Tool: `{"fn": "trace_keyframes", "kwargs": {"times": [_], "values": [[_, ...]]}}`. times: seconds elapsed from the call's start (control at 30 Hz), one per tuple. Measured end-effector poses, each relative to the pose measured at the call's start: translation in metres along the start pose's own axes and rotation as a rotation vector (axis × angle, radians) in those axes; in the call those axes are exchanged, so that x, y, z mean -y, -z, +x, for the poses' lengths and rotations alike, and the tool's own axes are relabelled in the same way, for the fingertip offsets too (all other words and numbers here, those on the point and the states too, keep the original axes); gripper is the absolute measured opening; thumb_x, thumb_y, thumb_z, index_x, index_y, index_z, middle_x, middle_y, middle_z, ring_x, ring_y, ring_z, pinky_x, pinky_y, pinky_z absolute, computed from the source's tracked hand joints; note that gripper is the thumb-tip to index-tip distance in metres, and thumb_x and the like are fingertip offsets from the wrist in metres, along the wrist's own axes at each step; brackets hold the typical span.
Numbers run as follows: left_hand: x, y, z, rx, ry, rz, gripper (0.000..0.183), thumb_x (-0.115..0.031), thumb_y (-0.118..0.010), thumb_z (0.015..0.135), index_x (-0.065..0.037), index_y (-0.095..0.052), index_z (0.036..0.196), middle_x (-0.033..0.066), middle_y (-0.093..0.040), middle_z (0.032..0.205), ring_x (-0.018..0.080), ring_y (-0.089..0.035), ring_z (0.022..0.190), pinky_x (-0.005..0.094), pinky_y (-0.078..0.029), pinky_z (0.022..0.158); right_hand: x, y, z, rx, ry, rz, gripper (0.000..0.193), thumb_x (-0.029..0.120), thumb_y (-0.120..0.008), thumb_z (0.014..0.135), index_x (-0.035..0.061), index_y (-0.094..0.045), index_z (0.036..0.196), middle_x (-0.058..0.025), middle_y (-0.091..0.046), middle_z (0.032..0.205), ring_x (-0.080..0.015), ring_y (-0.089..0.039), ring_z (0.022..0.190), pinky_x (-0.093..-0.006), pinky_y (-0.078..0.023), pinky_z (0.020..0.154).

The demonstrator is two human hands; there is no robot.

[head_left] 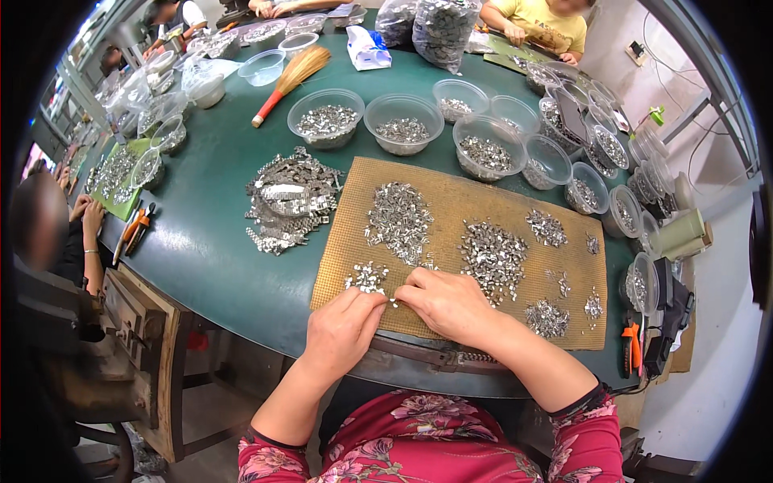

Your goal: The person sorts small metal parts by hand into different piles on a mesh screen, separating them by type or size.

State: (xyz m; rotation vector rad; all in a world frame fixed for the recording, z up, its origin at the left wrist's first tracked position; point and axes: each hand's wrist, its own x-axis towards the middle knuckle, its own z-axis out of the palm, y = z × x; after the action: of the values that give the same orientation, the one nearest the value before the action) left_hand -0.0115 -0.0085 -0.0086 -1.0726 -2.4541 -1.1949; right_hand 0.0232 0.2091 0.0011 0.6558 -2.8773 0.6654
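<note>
My left hand (344, 332) and my right hand (448, 303) meet at the near edge of a tan textured mat (451, 191). Both are closed, fingertips pinched together around a small silver metal piece (394, 303) whose exact shape is mostly hidden. Just beyond my left fingertips lies a little heap of shiny metal bits (368, 278). Larger heaps of small metal parts (399, 224) and of darker metal parts (493, 258) spread over the mat, with smaller ones toward its right side. To the mat's left rests a pile of linked metal strips (291, 197), like watch bands.
Clear plastic bowls (326, 118) of metal parts curve along the mat's far and right sides. A straw hand brush (294, 79) lies on the green table (201, 233). Orange-handled pliers (631, 346) sit at right. Other people work around the table, one in a yellow shirt (543, 26).
</note>
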Motion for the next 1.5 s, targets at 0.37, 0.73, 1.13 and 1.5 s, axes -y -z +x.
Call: {"fn": "trace_keyframes", "kwargs": {"times": [0.37,0.73,1.13,1.5], "values": [[0.0,-0.009,0.012,0.069,-0.107,0.23,0.012,-0.009,-0.076,0.084,-0.012,-0.065,0.089,0.0045,-0.058,0.078,0.0238,-0.067,0.069,0.0358,-0.054,0.059,-0.002,-0.004,0.002,-0.046,0.067,-0.06,0.011,0.016,-0.069,0.093,0.0086,-0.063,0.098,-0.0067,-0.059,0.086,-0.0263,-0.068,0.078,-0.0411,-0.055,0.061],[0.001,-0.003,0.012,0.128,-0.135,0.25,0.014,-0.006,-0.078,0.084,-0.01,-0.068,0.093,0.005,-0.06,0.084,0.0267,-0.066,0.072,0.0388,-0.052,0.061,0.017,0.05,-0.078,-0.118,-0.112,0.012,0.016,0.009,-0.073,0.088,0.0054,-0.061,0.097,-0.0079,-0.062,0.093,-0.028,-0.066,0.081,-0.0406,-0.054,0.069],[-0.024,-0.007,0.008,0.069,-0.142,-0.073,0.017,-0.001,-0.078,0.083,-0.005,-0.067,0.096,0.0107,-0.066,0.093,0.0308,-0.066,0.081,0.0396,-0.053,0.069,0.046,0.03,-0.122,-0.167,-0.191,-0.094,0.02,0.008,-0.075,0.085,0.0044,-0.064,0.101,-0.0073,-0.066,0.103,-0.0255,-0.066,0.099,-0.0382,-0.052,0.085],[-0.06,-0.048,-0.003,0.267,-0.288,-0.271,0.022,-0.002,-0.081,0.078,-0.005,-0.067,0.095,0.0083,-0.064,0.098,0.0295,-0.064,0.091,0.0403,-0.053,0.077,0.045,0.022,-0.126,-0.271,-0.171,-0.075,0.025,0.004,-0.077,0.079,0.0022,-0.065,0.101,-0.0099,-0.066,0.106,-0.0292,-0.068,0.101,-0.0407,-0.055,0.09]]}}
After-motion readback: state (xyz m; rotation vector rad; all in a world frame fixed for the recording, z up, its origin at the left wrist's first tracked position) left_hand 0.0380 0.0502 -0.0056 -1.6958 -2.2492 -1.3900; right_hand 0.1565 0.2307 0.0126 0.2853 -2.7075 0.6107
